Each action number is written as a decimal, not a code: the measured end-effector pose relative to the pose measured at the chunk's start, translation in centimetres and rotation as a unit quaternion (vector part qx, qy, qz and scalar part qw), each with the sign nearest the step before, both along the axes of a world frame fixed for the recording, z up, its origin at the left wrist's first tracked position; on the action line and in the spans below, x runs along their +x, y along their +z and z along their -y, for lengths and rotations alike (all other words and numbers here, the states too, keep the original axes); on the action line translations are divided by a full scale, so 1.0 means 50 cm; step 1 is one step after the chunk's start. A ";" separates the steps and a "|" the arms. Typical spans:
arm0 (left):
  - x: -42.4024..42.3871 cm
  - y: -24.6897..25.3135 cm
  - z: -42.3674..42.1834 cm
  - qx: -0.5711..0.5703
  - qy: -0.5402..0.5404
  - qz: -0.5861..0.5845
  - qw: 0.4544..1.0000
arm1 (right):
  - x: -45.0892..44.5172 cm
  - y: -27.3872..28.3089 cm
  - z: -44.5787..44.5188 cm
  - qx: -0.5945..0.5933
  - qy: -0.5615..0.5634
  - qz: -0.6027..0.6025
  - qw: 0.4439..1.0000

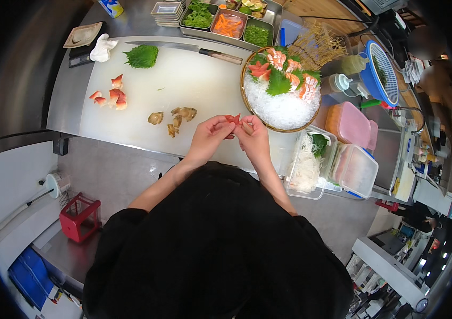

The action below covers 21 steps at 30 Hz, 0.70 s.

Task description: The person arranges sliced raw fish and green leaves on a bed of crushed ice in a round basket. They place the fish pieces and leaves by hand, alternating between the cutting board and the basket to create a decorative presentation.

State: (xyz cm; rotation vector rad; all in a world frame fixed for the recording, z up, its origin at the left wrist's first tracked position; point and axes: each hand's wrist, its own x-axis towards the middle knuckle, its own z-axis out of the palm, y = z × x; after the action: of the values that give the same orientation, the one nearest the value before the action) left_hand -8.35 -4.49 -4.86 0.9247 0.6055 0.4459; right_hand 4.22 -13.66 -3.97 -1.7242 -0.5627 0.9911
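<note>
Between the fingertips of my left hand (210, 135) and my right hand (254, 137) is a piece of red surf clam (233, 118), held over the front of a white cutting board (130, 123). More red-and-white clam pieces (116, 95) lie at the board's left. Brownish clam trimmings (182, 115) rest just left of my left hand. Beyond my right hand stands a round bamboo-rimmed basket (246, 99) of crushed ice (277, 111), with salmon slices (309, 88), clam and shiso leaves (278, 83) on top. A single shiso leaf (142, 56) lies near the board's far edge.
A long knife (206, 52) lies along the board's far side. Behind it sits a steel tray of garnishes (226, 38). To the right are a tub of shredded white radish (305, 171), lidded containers (349, 123) and squeeze bottles (339, 82). A white cloth (103, 48) lies far left.
</note>
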 end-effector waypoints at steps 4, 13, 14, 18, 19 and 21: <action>-0.014 -0.007 -0.027 -0.075 -0.031 -0.033 0.996 | -0.017 0.026 -0.006 0.027 0.063 0.057 0.996; -0.020 0.002 -0.045 -0.009 -0.016 -0.004 1.000 | 0.022 0.121 0.020 0.015 0.027 -0.046 0.998; -0.019 0.002 -0.047 -0.004 -0.018 -0.002 1.000 | 0.006 0.110 0.003 0.030 0.014 -0.021 0.999; -0.020 0.014 -0.048 0.010 0.024 0.014 1.000 | -0.041 0.079 -0.033 0.135 -0.112 -0.064 0.983; -0.021 0.019 -0.049 0.006 0.028 0.021 0.999 | -0.043 0.069 -0.035 0.134 -0.121 -0.112 0.977; -0.025 0.029 -0.051 -0.003 0.035 0.034 0.999 | -0.044 0.052 -0.036 0.128 -0.140 -0.207 0.960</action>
State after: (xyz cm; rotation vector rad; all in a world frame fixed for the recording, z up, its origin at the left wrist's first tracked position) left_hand -9.63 -1.96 -3.41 0.8814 0.5789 0.5364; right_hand 2.02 -11.88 -1.35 -1.2734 -0.1582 0.9888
